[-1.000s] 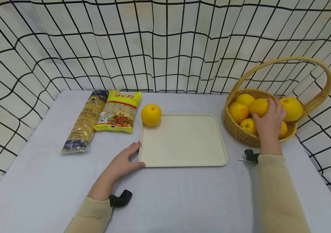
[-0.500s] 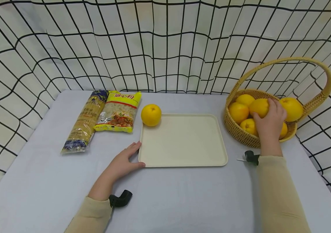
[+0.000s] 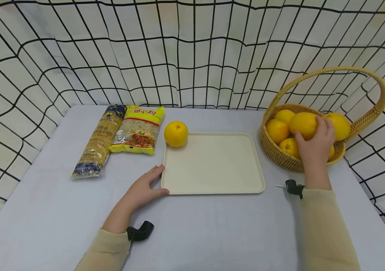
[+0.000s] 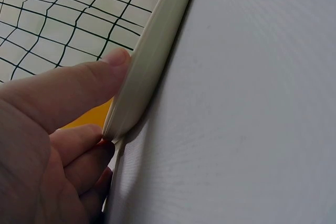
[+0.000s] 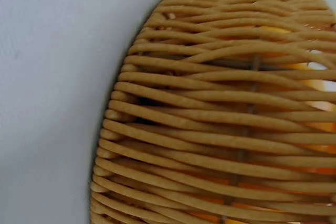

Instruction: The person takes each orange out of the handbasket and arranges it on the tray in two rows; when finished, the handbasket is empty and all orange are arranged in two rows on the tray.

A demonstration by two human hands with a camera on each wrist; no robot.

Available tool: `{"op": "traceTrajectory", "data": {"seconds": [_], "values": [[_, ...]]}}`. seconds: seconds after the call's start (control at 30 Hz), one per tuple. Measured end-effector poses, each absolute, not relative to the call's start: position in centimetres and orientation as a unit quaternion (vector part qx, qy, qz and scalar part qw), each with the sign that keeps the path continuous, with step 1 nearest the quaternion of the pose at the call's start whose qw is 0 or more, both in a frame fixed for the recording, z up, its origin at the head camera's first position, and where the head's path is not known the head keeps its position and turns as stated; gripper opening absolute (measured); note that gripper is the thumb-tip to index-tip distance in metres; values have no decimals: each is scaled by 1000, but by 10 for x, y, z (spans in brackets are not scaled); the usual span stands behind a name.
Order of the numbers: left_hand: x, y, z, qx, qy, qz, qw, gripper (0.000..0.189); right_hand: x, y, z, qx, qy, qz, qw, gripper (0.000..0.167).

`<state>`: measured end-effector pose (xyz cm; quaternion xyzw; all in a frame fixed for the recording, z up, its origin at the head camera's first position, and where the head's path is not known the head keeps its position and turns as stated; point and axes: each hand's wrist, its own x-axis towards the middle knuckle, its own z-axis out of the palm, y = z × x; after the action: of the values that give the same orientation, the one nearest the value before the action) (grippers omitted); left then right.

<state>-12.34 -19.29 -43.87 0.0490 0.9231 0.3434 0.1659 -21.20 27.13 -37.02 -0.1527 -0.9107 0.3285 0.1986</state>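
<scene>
My right hand (image 3: 317,148) reaches into a wicker basket (image 3: 282,160) and grips an orange (image 3: 302,125) from its right side, thumb toward me. Several more oranges (image 3: 277,131) lie around it in the basket; some are partly hidden by the hand. In the right wrist view only the basket's woven wall (image 5: 210,108) shows, with orange colour through the gaps. At the left, my left hand (image 3: 143,190) touches the near left corner of a cream tray (image 3: 216,165), thumb and fingers spread. One orange (image 3: 176,134) sits on the tray's far left corner.
A long pack of dry noodles (image 3: 94,146) and a yellow bag of noodles (image 3: 137,130) lie left of the tray. The basket's tall handle (image 3: 334,69) arches over the oranges. A black net (image 3: 194,75) surrounds the white table (image 3: 212,229).
The orange in my right hand has shifted slightly to the right, and that hand has drawn a little back and right. My left hand stays at the tray.
</scene>
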Motion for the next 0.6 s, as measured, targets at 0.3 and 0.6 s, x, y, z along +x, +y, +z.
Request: {"op": "traceTrajectory", "data": {"seconds": [0.3, 0.6], "values": [[-123, -194, -438, 49, 922, 346, 165, 85, -203, 259, -356, -130, -909, 332, 216, 73], [-123, -193, -438, 51, 920, 350, 169, 86, -197, 234, -343, -86, -885, 395, 230, 72]]}}
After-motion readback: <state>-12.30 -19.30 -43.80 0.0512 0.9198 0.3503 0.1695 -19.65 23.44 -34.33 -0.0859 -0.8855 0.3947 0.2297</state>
